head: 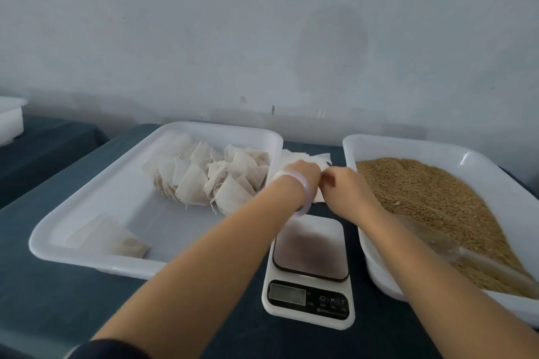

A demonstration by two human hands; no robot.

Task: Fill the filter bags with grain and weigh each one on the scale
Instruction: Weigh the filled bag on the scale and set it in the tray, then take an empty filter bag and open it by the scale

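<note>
My left hand (303, 176) and my right hand (342, 183) meet over a loose pile of empty white filter bags (309, 159) lying between the two trays, behind the scale. Both hands pinch at a bag there; the fingertips are hidden. The white digital scale (309, 271) stands in front, its platform bare. A white tray on the left (87, 207) holds several filled bags (210, 181) in a heap and one more (116, 239) at its near corner. The white tray on the right (495, 166) is full of brown grain (431, 195), with a clear scoop (455, 248) lying in it.
Everything stands on a dark blue cloth (58, 300) against a pale wall. A white container (10, 119) sits on a second table at the far left.
</note>
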